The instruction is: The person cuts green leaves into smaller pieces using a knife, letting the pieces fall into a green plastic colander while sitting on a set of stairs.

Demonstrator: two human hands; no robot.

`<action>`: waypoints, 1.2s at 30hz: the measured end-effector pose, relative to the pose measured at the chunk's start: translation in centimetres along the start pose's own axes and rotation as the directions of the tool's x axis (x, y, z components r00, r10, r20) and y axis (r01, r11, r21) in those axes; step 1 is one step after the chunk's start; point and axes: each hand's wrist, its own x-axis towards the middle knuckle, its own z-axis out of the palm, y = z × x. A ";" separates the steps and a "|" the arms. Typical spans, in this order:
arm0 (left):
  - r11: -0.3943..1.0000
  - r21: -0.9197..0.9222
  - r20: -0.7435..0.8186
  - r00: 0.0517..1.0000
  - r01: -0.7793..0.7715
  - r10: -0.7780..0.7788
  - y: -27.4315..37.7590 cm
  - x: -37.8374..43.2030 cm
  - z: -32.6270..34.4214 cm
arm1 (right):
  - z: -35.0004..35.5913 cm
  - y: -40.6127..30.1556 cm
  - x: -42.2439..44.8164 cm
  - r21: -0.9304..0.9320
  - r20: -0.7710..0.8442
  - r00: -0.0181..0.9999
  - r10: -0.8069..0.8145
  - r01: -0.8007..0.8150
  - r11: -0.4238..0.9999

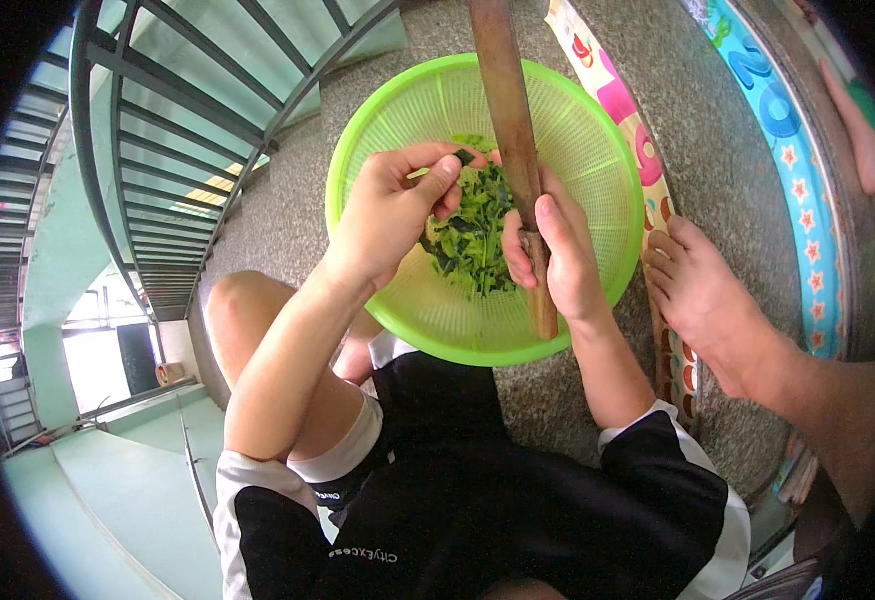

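My left hand (400, 206) pinches a small dark green piece of vegetable (464, 157) between thumb and forefinger, above a bright green plastic colander (610, 300). My right hand (565, 247) is closed around the wooden handle (542, 311) of a long, broad-bladed knife (503, 90). The blade is brownish and points away from me, over the colander's far rim. Chopped green leaves and dark green pieces (475, 247) lie in the bottom of the colander, beneath both hands. The fingertips of my right hand are partly hidden behind the blade.
The colander rests on a speckled stone floor (272, 202). At the left runs a dark metal stair railing (182, 135). To the right stand my bare foot or another's (696, 300), a patterned strip (632, 127) and a blue strip with stars (797, 195). Another person's limb (869, 150) shows at the far right.
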 end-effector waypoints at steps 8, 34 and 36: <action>0.989 0.078 -0.124 0.983 -0.127 0.136 -0.1 0.1 0.4 | 0.6 -0.1 -0.4 -0.047 0.040 0.999 -0.034 0.036 0.998; 0.997 -0.032 -0.050 0.997 -0.065 0.063 -0.1 0.0 0.1 | 0.2 0.2 -0.3 -0.250 0.055 0.996 -0.064 0.076 0.965; 0.996 -0.092 -0.015 1.000 0.010 -0.012 0.0 0.0 -0.1 | 0.1 0.1 -0.3 -0.266 0.074 0.995 -0.071 0.088 0.960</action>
